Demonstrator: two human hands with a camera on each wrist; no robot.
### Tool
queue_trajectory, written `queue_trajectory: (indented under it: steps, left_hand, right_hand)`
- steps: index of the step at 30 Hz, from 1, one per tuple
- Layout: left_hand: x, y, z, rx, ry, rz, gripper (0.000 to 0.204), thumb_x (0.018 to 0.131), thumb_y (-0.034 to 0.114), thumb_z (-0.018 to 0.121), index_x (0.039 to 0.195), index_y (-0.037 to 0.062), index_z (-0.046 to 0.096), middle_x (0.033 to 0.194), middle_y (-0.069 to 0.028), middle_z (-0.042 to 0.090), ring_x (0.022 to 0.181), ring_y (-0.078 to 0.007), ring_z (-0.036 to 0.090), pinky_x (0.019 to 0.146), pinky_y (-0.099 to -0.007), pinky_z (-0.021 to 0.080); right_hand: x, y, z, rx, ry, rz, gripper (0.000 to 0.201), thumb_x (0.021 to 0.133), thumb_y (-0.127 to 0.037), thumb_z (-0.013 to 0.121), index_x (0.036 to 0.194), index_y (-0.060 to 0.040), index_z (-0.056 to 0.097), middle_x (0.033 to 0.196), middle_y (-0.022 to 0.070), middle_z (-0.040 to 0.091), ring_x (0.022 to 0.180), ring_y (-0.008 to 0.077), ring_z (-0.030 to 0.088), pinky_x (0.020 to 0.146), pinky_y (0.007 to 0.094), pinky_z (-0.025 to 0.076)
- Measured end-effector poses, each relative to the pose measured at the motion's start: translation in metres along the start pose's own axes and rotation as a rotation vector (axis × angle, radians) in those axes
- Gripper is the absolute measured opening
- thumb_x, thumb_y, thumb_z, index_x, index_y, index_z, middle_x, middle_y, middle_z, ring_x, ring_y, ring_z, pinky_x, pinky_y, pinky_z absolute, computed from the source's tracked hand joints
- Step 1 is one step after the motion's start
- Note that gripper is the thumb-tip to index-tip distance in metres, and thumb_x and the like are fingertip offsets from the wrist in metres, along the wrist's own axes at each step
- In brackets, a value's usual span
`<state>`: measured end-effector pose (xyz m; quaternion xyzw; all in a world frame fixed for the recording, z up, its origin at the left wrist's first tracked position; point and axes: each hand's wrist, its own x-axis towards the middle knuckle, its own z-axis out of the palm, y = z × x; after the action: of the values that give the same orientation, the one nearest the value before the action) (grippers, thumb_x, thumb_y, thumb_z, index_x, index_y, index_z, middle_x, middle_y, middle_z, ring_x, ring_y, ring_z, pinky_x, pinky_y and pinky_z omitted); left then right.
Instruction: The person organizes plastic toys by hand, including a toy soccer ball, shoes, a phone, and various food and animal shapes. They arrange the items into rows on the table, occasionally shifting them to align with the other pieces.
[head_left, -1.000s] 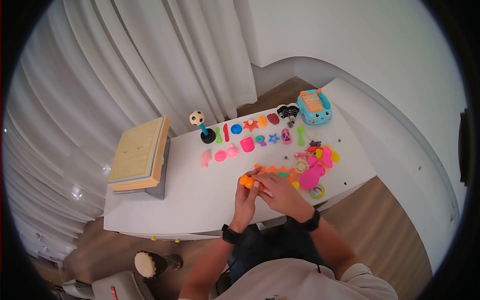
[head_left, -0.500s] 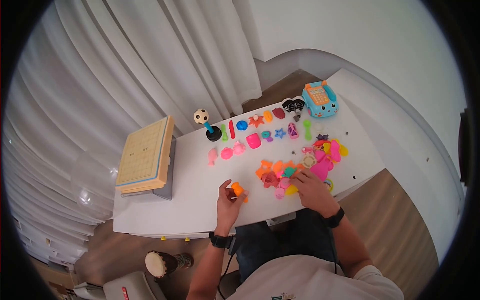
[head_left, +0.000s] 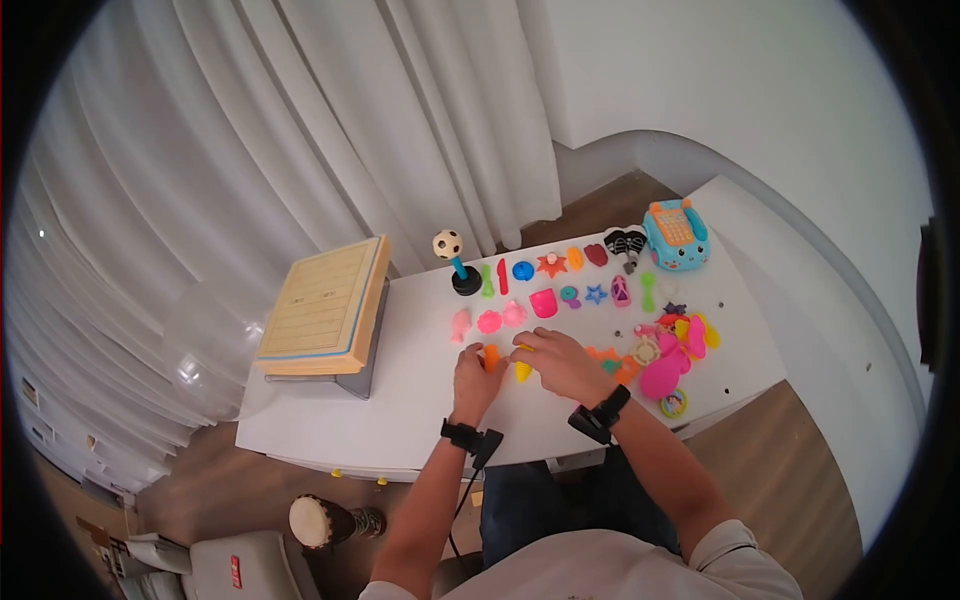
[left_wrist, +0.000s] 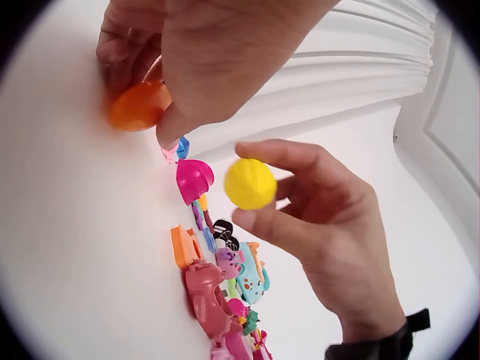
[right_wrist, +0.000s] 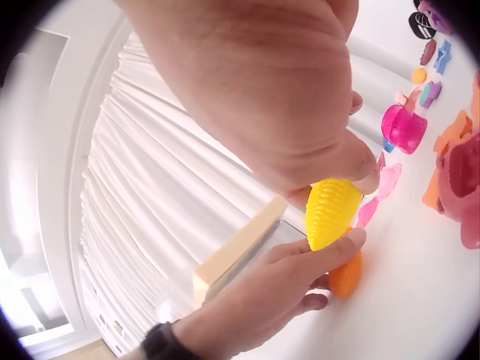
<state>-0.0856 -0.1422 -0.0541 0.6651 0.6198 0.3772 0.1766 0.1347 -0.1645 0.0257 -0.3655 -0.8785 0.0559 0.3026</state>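
My left hand (head_left: 478,385) holds an orange rounded toy (left_wrist: 141,106) low over the white table, below the row of pink toys. Close to its right, my right hand (head_left: 560,362) pinches a yellow ridged, tapering toy (right_wrist: 331,214) between thumb and fingers. In the right wrist view the yellow toy overlaps the left thumb, with the orange toy (right_wrist: 346,276) just below. From the left wrist, the yellow toy (left_wrist: 250,184) shows its blunt ribbed end. Nearest beyond the hands stands a bright pink cup (head_left: 543,303).
A heap of moulds, including a large pink one (head_left: 660,378) and a dull red one (left_wrist: 208,292), lies to the right. Small toys line the back, between a football on a stand (head_left: 448,245) and a blue toy phone (head_left: 678,235). A wooden board (head_left: 322,305) stands left.
Both hands were together at the orange toy, then the right reached into the heap. It has since picked up the yellow toy and come back left; the left hand has carried the orange toy farther forward.
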Motion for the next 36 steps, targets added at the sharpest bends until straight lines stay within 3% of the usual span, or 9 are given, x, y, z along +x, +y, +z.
queue_trajectory:
  steps: [3, 11, 13, 15, 18, 20, 23, 28, 36]
  left_hand:
    - [-0.008, 0.008, -0.001, 0.038, 0.005, -0.015, 0.057, 0.090, 0.029, 0.085, 0.131, -0.0049, 0.063, 0.111, -0.0233, 0.068, 0.090, -0.0367, 0.070, 0.081, -0.0456, 0.059]
    - [-0.011, 0.015, -0.001, 0.052, -0.001, -0.056, 0.058, 0.093, 0.034, 0.081, 0.132, -0.0035, 0.062, 0.113, -0.0236, 0.068, 0.093, -0.0389, 0.071, 0.085, -0.0490, 0.059]
    - [-0.009, 0.015, 0.002, 0.074, 0.059, -0.054, 0.058, 0.090, 0.037, 0.084, 0.129, -0.0029, 0.067, 0.104, -0.0209, 0.071, 0.091, -0.0347, 0.071, 0.082, -0.0438, 0.059]
    - [-0.009, 0.017, 0.001, 0.071, 0.039, -0.062, 0.058, 0.091, 0.036, 0.083, 0.130, -0.0032, 0.065, 0.109, -0.0220, 0.070, 0.092, -0.0363, 0.071, 0.084, -0.0460, 0.059]
    - [-0.008, 0.015, 0.000, 0.073, 0.033, -0.057, 0.058, 0.091, 0.036, 0.083, 0.130, -0.0037, 0.065, 0.108, -0.0217, 0.069, 0.091, -0.0362, 0.071, 0.083, -0.0462, 0.059]
    - [-0.011, 0.014, -0.001, 0.076, 0.042, -0.046, 0.058, 0.090, 0.036, 0.084, 0.128, -0.0039, 0.067, 0.102, -0.0203, 0.071, 0.088, -0.0345, 0.071, 0.081, -0.0442, 0.059]
    - [-0.011, 0.019, -0.006, 0.070, -0.016, -0.065, 0.057, 0.091, 0.034, 0.081, 0.131, -0.0040, 0.064, 0.109, -0.0205, 0.068, 0.090, -0.0345, 0.071, 0.084, -0.0455, 0.059]
    - [-0.010, 0.010, -0.004, 0.028, 0.009, -0.055, 0.056, 0.090, 0.031, 0.082, 0.129, -0.0056, 0.065, 0.105, -0.0192, 0.068, 0.088, -0.0328, 0.070, 0.082, -0.0435, 0.058]
    - [-0.009, 0.015, -0.005, 0.009, 0.009, -0.080, 0.054, 0.090, 0.030, 0.083, 0.127, -0.0057, 0.066, 0.085, -0.0152, 0.071, 0.079, -0.0322, 0.071, 0.077, -0.0439, 0.058]
  right_hand:
    - [0.011, 0.015, 0.023, -0.048, -0.103, -0.073, 0.036, 0.079, 0.006, 0.069, 0.111, -0.0090, 0.075, 0.123, 0.0054, 0.070, 0.111, 0.0286, 0.065, 0.095, 0.0411, 0.054]
    - [0.001, 0.023, 0.034, 0.019, -0.212, 0.069, 0.046, 0.077, 0.009, 0.067, 0.116, -0.0110, 0.080, 0.144, 0.0109, 0.066, 0.127, 0.0338, 0.063, 0.107, 0.0428, 0.053]
    - [0.000, 0.023, 0.032, 0.012, -0.203, 0.054, 0.048, 0.076, 0.009, 0.067, 0.118, -0.0111, 0.080, 0.146, 0.0120, 0.065, 0.127, 0.0343, 0.063, 0.107, 0.0431, 0.053]
    - [0.000, 0.021, 0.025, 0.002, -0.191, 0.039, 0.049, 0.076, 0.009, 0.067, 0.119, -0.0112, 0.080, 0.147, 0.0131, 0.064, 0.127, 0.0349, 0.063, 0.107, 0.0434, 0.053]
    - [-0.003, 0.017, 0.003, 0.045, -0.115, 0.018, 0.049, 0.077, 0.008, 0.066, 0.121, -0.0105, 0.079, 0.149, 0.0144, 0.063, 0.127, 0.0365, 0.063, 0.107, 0.0436, 0.053]
    - [-0.007, 0.011, -0.023, 0.141, -0.054, 0.110, 0.045, 0.081, 0.007, 0.065, 0.121, -0.0086, 0.078, 0.146, 0.0148, 0.064, 0.126, 0.0374, 0.063, 0.106, 0.0454, 0.053]
    - [-0.022, 0.009, -0.055, 0.166, 0.075, 0.209, 0.041, 0.084, 0.007, 0.063, 0.120, -0.0066, 0.077, 0.144, 0.0154, 0.065, 0.125, 0.0371, 0.064, 0.106, 0.0463, 0.054]
    - [-0.061, 0.002, -0.107, 0.146, 0.250, 0.370, 0.029, 0.092, 0.006, 0.066, 0.117, -0.0044, 0.076, 0.135, 0.0124, 0.069, 0.114, 0.0336, 0.071, 0.092, 0.0407, 0.060]
    - [-0.117, 0.004, -0.128, 0.003, 0.393, 0.461, 0.023, 0.092, 0.006, 0.067, 0.111, -0.0031, 0.076, 0.131, 0.0131, 0.071, 0.112, 0.0346, 0.072, 0.091, 0.0399, 0.060]
